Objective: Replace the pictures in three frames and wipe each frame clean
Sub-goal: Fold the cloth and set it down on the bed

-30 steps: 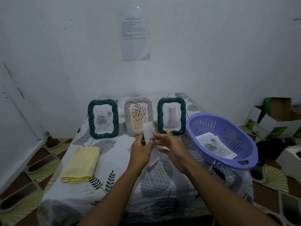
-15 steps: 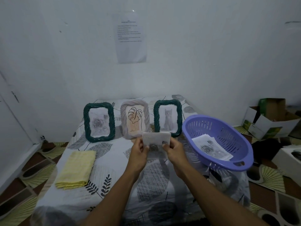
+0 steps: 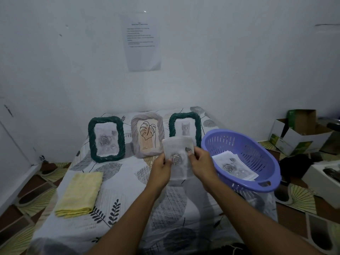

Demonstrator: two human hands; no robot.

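Two hands hold a rose picture up over the bench. The left hand pinches its left edge and the right hand pinches its right edge. Behind it three frames stand in a row: a green rose frame, a pale leaf frame and a green cat frame. More pictures lie in the purple basket on the right. A folded yellow cloth lies on the left.

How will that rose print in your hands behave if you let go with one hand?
Probably floppy: the rose print looks like thin paper, and its top edge bows between the left hand and the right hand. It is likely very light, so a hard pinch could crease it.
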